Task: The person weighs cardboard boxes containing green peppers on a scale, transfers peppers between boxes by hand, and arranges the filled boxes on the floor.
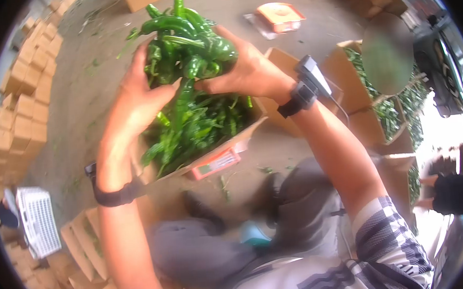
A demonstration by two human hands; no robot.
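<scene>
Between my two hands is a big bunch of glossy green peppers (181, 46), lifted above an open cardboard box. My left hand (144, 91) wraps the bunch from the left side, and my right hand (245, 68) grips it from the right, with both thumbs toward me. Below them the cardboard box (252, 127) holds more green peppers and leaves (193, 128). One long pepper hangs down between my thumbs. The fingertips behind the bunch are hidden.
An orange-and-white scale (279, 17) stands on the floor ahead. To the right are cardboard boxes of greens (388, 115). Stacked cartons (28, 78) line the left, near a white plastic crate (38, 220). An orange-red label or device (217, 164) is at the box's near side.
</scene>
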